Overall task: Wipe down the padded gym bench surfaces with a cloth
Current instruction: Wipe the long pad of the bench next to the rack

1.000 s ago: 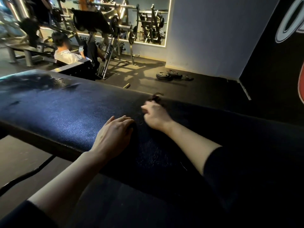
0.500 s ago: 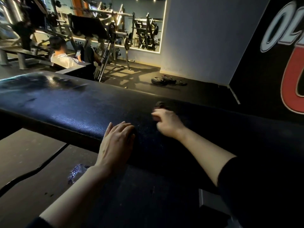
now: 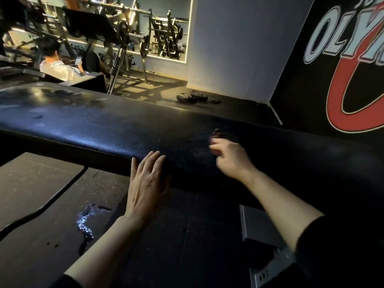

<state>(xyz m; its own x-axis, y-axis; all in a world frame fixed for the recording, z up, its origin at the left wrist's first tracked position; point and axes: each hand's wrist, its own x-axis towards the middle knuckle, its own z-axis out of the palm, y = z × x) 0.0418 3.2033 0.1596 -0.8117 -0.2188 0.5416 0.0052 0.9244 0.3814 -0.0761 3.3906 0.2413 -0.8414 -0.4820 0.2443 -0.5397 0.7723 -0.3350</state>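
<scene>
A long black padded bench (image 3: pixel 108 123) runs across the view from left to right. Its left end shines wet. My left hand (image 3: pixel 148 179) lies flat with straight fingers over the pad's near edge. My right hand (image 3: pixel 229 155), blurred, is curled on top of the pad and grips a small dark cloth (image 3: pixel 222 135), of which only a bunched bit shows past the fingers.
A wet patch (image 3: pixel 87 221) glistens on the dark floor below the bench, beside a floor mat (image 3: pixel 35 183). Weight plates (image 3: pixel 193 97) lie on the floor beyond. A person in white (image 3: pixel 60 68) sits at the far left among machines. A metal bench foot (image 3: pixel 268 256) stands lower right.
My right hand has slid rightwards along the pad with the cloth. My left hand has slipped towards the pad's near edge. The view has tilted upwards.
</scene>
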